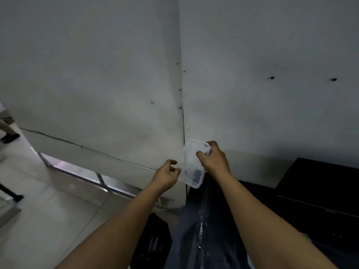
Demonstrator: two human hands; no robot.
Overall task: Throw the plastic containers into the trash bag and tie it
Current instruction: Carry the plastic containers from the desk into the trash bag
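Observation:
A clear rectangular plastic container (192, 166) is held up in front of the wall corner, tilted on its side. My right hand (213, 160) grips its upper right rim, thumb inside and fingers over the edge. Just left of the container is my left hand (167, 174), fingers curled and apart, its fingertips near the container's left edge; contact is unclear. Below the container hangs a dark, shiny trash bag (200, 220), running down between my forearms. Its mouth is hidden behind the container and my right arm.
Grey walls meet in a corner straight ahead. A black cabinet (318, 191) stands at the right. A black bag-like object (151, 243) lies on the tiled floor under my left forearm. Another person's leg and shoe (8, 134) show at the far left.

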